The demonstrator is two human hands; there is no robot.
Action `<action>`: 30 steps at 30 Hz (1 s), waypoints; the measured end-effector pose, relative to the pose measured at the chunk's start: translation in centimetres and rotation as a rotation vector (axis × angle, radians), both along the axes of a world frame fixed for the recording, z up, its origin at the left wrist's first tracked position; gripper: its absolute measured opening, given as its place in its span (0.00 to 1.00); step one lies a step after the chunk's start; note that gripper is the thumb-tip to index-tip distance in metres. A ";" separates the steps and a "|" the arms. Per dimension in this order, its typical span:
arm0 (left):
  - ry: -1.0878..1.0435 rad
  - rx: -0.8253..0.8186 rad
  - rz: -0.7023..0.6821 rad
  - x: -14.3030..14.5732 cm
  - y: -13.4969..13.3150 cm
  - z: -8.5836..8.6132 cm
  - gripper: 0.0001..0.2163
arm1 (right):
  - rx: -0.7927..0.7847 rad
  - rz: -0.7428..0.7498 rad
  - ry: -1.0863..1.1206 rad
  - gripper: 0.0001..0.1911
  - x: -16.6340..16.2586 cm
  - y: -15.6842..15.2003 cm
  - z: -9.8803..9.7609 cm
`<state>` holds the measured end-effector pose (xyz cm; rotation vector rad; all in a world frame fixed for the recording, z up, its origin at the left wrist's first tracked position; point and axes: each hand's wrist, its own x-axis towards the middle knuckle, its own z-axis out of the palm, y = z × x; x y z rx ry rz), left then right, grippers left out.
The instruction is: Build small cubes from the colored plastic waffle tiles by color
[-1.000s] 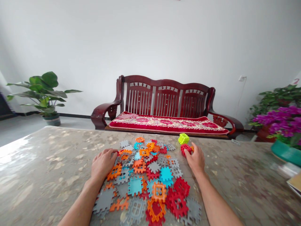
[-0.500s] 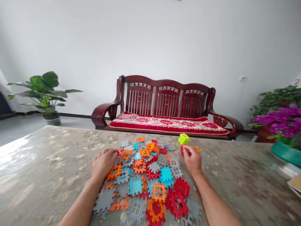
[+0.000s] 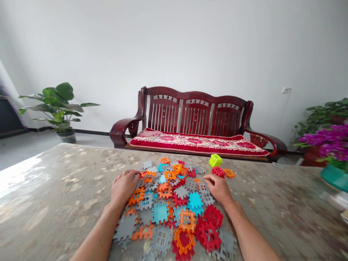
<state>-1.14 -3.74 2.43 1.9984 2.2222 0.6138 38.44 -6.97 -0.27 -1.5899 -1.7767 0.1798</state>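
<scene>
Red block (image 3: 218,171) with toothed edges

Right hand (image 3: 219,187): is shifting left off the red block (image 3: 218,171), bringing its thumb and fingers beside a grey window piece (image 3: 203,188).
Red block: is now showing its top, fingers no longer covering it.
View: is turning slightly left.
</scene>
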 end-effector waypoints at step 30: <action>0.002 -0.018 -0.001 0.1 -0.1 0.2 0.20 | 0.034 0.154 0.210 0.11 -3.2 -0.5 0.5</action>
